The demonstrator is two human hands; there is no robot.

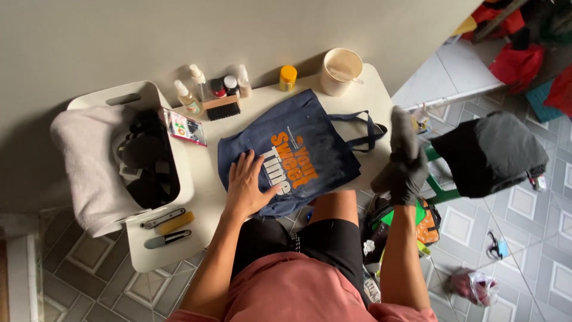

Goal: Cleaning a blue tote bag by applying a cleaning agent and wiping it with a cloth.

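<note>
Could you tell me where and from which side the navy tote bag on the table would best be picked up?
Probably by the handles. They lie as free loops past the tote bag at its right end, near the table edge, so fingers can hook them from the right. The left hand presses flat on the bag's near left part; the right hand holds a grey cloth.

You get soft, even daylight from the right, where the floor tiles (524, 203) look brightest, while the wall (179, 30) falls dim at the left and the white basket (137, 98) casts a broad shadow on it; focus is fair, with wide-angle bending at the edges.
</note>
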